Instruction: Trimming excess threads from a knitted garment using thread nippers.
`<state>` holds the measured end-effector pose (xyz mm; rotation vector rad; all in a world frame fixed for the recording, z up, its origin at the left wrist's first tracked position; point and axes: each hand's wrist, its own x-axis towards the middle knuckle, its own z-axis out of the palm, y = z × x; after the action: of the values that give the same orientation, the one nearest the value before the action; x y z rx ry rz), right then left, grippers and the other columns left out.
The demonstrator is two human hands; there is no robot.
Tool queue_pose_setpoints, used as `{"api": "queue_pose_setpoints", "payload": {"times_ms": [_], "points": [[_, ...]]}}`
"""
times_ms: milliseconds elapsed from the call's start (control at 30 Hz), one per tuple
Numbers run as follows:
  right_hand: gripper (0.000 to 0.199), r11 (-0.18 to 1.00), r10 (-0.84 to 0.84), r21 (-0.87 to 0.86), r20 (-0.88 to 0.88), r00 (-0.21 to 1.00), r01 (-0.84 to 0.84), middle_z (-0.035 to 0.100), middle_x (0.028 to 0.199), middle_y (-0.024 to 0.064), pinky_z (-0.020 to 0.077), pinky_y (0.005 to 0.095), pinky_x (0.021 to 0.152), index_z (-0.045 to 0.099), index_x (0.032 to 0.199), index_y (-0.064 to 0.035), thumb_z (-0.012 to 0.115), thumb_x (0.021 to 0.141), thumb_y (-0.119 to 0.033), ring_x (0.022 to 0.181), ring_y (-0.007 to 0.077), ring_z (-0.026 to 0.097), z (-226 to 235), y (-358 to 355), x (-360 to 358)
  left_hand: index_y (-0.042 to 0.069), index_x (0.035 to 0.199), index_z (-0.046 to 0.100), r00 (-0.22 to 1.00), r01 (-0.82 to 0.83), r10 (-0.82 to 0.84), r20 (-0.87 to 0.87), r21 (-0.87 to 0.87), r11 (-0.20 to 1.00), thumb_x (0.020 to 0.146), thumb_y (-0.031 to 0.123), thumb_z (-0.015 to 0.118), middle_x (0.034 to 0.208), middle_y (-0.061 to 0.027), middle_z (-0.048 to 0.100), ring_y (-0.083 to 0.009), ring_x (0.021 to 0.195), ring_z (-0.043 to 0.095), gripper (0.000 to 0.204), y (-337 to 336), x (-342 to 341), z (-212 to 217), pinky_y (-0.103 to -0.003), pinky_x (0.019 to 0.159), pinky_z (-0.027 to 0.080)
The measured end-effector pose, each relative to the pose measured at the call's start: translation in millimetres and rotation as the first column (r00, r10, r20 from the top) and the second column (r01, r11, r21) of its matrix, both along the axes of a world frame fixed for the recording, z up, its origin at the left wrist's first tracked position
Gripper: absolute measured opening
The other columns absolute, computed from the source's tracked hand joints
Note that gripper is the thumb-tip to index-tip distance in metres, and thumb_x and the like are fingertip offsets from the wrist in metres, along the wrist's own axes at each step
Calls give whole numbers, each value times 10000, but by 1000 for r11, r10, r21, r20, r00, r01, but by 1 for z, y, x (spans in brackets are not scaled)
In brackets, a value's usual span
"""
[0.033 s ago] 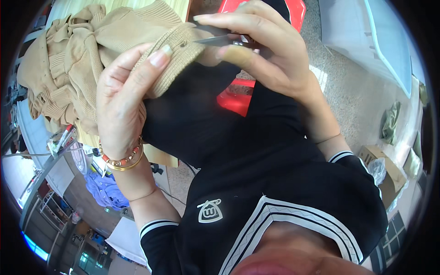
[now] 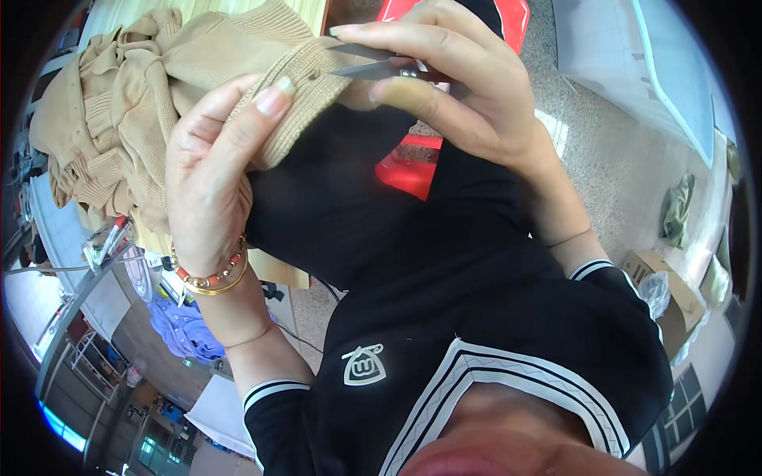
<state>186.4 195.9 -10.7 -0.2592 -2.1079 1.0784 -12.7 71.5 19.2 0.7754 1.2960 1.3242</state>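
Wooden table [image 2: 287,270] largely covered by tan knitwear [image 2: 119,103]; left hand [image 2: 208,166] pinches ribbed band [image 2: 298,107], right hand [image 2: 476,95] grips half-hidden scissors [image 2: 361,71].

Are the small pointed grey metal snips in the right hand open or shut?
Open: the snips in the right hand show two blades spread apart, pointing toward the ribbed tan knit band.

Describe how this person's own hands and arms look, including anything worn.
Both arms have short black fabric sleeves with white-striped cuffs. The left hand has an orange-and-gold beaded bracelet and slim gold-coloured bangle at its wrist. The right hand has a tan thumb wrap, material unclear.
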Motion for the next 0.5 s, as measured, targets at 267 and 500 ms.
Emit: {"api": "queue_pose_setpoints", "payload": {"times_ms": [267, 500], "points": [[423, 911, 29, 407, -207, 978, 59, 589, 877, 88, 429, 258, 611, 623, 1175, -9, 743, 780, -104, 706, 173, 552, -18, 7, -9, -72, 1117, 614, 998, -23, 23, -56, -14, 1000, 895, 73, 616, 988, -104, 679, -103, 873, 628, 265, -4, 4, -1, -209, 805, 470], [429, 996, -52, 69, -21, 998, 54, 585, 862, 73, 421, 254, 592, 631, 1177, -25, 745, 770, -102, 677, 167, 543, -3, -7, -3, -72, 1111, 617, 995, -48, 47, -88, -16, 999, 888, 74, 628, 977, -100, 680, -98, 859, 626, 267, -7, 2, -2, -200, 789, 469]]}}
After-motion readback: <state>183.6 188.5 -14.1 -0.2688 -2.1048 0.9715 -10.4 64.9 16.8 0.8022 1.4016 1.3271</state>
